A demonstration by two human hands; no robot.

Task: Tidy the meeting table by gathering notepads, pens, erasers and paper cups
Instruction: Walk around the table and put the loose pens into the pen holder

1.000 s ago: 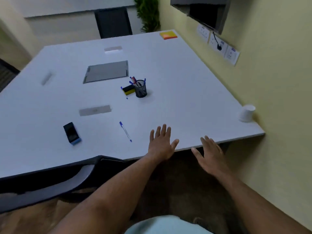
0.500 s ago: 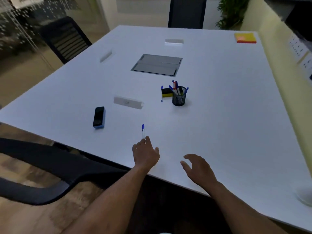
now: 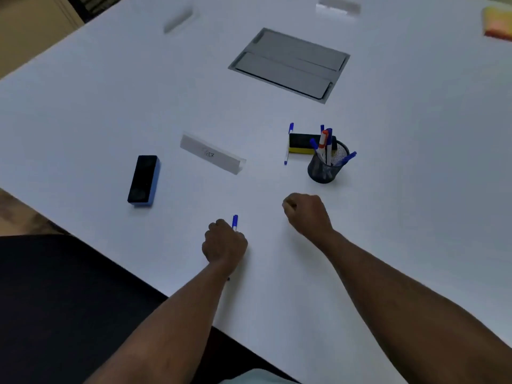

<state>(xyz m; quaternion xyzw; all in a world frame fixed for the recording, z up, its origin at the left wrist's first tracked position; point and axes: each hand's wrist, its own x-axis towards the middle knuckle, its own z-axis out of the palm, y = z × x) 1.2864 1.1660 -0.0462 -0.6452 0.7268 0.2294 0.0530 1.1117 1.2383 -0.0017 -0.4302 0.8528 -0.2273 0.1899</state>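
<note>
The left hand (image 3: 225,245) is curled around a blue pen (image 3: 235,222) on the white tabletop (image 3: 415,203). The blue cap end of the pen sticks out past the fingers, and its far tip peeks out by the wrist. The right hand (image 3: 307,213) is curled into a loose fist and holds nothing. It hangs just above the tabletop, in front of the pen cup (image 3: 327,166).

The pen cup is black mesh and stands upright. Blue pens and one white marker with a red cap (image 3: 322,144) stand in it. A black and yellow eraser (image 3: 303,144) lies touching the cup at its back left. A second blue pen (image 3: 288,144) lies flat just left of that eraser. Farther left of the cup sits a small folded name card (image 3: 212,155) with writing too blurry to read. Left of the card, well apart from the cup, lies a black and blue eraser (image 3: 143,179).

Behind the cup, a grey flap panel (image 3: 289,63) is set into the tabletop. An orange and yellow notepad (image 3: 497,23) lies far behind the cup to the right, at the picture's edge. Two more blurry name cards (image 3: 178,20) (image 3: 339,5) sit far back. A dark chair (image 3: 55,300) is at the near left edge of the tabletop.
</note>
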